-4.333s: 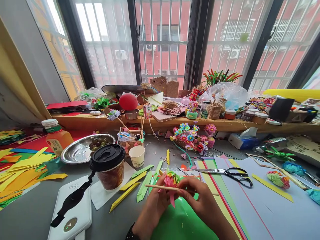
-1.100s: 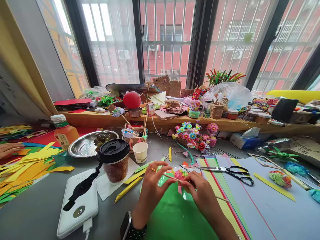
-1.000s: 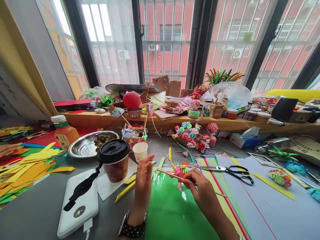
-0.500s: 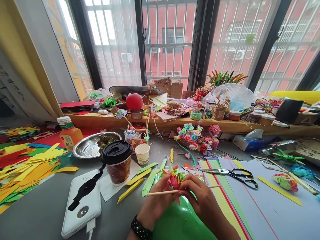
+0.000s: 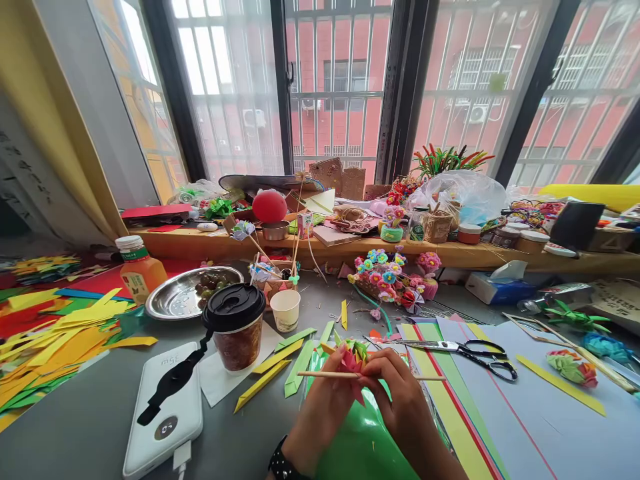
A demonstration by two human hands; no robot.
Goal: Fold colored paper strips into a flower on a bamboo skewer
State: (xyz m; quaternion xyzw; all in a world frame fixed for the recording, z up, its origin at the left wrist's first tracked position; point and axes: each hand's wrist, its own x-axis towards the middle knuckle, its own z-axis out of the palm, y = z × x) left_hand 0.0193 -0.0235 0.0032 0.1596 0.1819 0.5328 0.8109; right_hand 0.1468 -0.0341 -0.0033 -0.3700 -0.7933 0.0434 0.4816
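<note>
Between both hands is a folded paper flower (image 5: 353, 362) with pink, yellow and green petals. My left hand (image 5: 325, 400) is closed round its left side, a black dotted band on the wrist. My right hand (image 5: 395, 390) pinches the flower's right side and also holds a thin wooden stick (image 5: 325, 375). The stick lies nearly level across both hands, its far end out past the right hand. Under the hands lies a shiny green balloon-like surface (image 5: 367, 440). Folded green and yellow paper strips (image 5: 279, 357) lie to the left of the flower.
A lidded coffee cup (image 5: 235, 327), a paper cup (image 5: 285, 310) and a white power bank (image 5: 163, 413) stand or lie at left. Black-handled scissors (image 5: 480, 353) rest on coloured paper sheets (image 5: 530, 413) at right. A steel plate (image 5: 170, 293) of fruit sits further back.
The stick has tipped from a slant to almost level and shifted slightly right. My left hand has moved a little right and down; both hands still hold the flower.
</note>
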